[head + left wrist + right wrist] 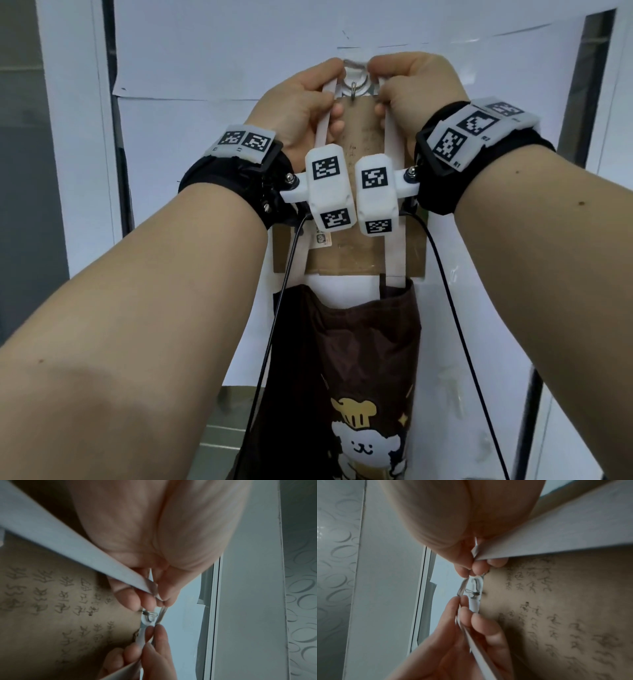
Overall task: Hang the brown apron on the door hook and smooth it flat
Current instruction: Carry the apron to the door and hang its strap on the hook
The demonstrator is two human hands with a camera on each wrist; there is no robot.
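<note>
The brown apron [363, 356], printed with a cartoon dog in a chef's hat, hangs bunched below my raised hands. Its pale neck strap [324, 126] runs up both sides to a clear stick-on hook [355, 85] with a metal prong. My left hand [337, 73] pinches the strap just left of the hook, and my right hand [375, 70] pinches it just right. In the wrist views the short strap span [162, 613] is stretched between both pinches right at the hook's [149, 614] prong; I cannot tell whether it is caught. The right wrist view shows the same hook [474, 593] and strap [556, 538].
A brown cardboard sheet [363, 144] with handwriting hangs from the same hook, behind the strap. The door panel [205, 68] is covered in white paper, with dark frames [120, 154] either side. Black camera cables [270, 342] dangle in front of the apron. Patterned glass [302, 601] flanks the door.
</note>
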